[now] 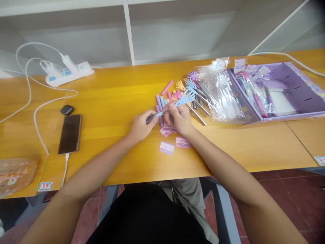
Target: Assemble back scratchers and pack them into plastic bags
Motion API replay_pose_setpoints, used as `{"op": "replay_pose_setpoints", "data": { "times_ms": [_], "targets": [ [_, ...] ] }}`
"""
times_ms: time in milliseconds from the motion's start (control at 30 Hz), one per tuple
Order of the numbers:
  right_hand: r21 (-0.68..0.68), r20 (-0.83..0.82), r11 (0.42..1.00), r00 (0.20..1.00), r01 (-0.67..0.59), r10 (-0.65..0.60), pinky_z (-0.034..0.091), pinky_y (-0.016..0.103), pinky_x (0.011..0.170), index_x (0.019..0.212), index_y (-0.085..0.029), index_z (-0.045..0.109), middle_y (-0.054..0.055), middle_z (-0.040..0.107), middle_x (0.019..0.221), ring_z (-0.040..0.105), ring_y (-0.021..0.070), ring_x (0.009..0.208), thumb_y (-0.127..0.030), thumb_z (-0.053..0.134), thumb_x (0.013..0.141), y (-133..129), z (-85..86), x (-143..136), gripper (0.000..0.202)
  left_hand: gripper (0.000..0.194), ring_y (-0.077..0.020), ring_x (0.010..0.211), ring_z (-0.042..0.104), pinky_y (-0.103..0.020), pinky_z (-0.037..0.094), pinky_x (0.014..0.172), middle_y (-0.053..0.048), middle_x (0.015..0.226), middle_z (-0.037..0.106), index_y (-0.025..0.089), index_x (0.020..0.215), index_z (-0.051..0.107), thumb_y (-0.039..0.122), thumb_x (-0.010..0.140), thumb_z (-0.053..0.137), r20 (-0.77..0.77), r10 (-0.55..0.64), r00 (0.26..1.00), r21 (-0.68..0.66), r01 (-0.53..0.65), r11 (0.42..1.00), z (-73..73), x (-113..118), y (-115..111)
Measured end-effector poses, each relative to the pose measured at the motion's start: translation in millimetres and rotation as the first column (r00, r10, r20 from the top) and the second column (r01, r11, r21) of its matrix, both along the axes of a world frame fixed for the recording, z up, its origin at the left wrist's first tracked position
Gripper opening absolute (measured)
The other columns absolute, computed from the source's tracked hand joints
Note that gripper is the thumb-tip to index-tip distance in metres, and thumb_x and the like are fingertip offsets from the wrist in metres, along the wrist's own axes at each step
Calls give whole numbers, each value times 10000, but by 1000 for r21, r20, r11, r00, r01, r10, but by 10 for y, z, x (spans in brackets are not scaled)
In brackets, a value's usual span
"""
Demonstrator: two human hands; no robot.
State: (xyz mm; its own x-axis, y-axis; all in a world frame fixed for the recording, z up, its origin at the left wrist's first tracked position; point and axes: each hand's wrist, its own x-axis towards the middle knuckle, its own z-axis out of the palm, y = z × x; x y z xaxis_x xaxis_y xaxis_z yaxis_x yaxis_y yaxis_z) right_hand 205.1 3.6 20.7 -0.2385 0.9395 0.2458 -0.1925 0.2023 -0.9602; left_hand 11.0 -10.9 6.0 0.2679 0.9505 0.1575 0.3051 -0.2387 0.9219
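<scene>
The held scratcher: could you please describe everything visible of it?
The scratcher has a light blue, plastic-looking pronged head, thin metallic-looking rod, blue band and dark lower end. It slants above the table, head to the right; the left hand grips the lower end, the right hand the rod near the head.

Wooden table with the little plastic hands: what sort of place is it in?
Probably a shared workroom with numbered places: the table bears a "39" label, and hand-headed sticks lie beside clear plastic bags and a purple box.
</scene>
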Motion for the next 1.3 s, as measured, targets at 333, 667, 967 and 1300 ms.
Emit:
{"op": "replay_pose_setpoints", "data": {
  "times_ms": [333, 667, 967, 1300],
  "targets": [
    [-23, -10, 1000, 1000, -21, 21, 474, 286, 493, 944, -264, 612, -94, 517, 461, 553, 149, 447, -821, 617, 980, 8, -84, -45, 558, 245, -165, 752, 699, -306, 577, 769, -25, 879, 775, 228, 1022, 697, 464, 1054, 638, 14, -9, 1000, -7, 9, 1000, 4, -3, -2],
    [-26, 25, 1000, 1000, -17, 18, 453, 281, 490, 944, -259, 624, -96, 527, 460, 517, 136, 428, -786, 628, 999, -2, -67, -62, 529, 255, -157, 736, 690, -296, 564, 751, -19, 858, 762, 225, 1002, 687, 472, 1050, 642, 29, -4, 1000, -5, 4, 1000, 23, 7, 0],
    [-18, 63, 1000, 998, -13, 14, 422, 276, 455, 987, -248, 658, -75, 559, 498, 553, 141, 447, -821, 600, 989, 31, -102, -45, 576, 259, -156, 727, 696, -298, 571, 747, -16, 861, 762, 227, 1003, 681, 479, 1050, 650, 51, 4, 999, -17, -3, 1000, 5, 12, 7],
    [-17, 151, 999, 987, -44, 46, 447, 281, 494, 912, -221, 708, -47, 564, 530, 544, 140, 466, -772, 634, 1000, 91, -26, 20, 563, 287, -158, 756, 671, -297, 548, 759, -12, 855, 723, 229, 1010, 658, 510, 1054, 630, 81, -31, 996, -27, 33, 999, -40, -19, 33]
  ]
}}
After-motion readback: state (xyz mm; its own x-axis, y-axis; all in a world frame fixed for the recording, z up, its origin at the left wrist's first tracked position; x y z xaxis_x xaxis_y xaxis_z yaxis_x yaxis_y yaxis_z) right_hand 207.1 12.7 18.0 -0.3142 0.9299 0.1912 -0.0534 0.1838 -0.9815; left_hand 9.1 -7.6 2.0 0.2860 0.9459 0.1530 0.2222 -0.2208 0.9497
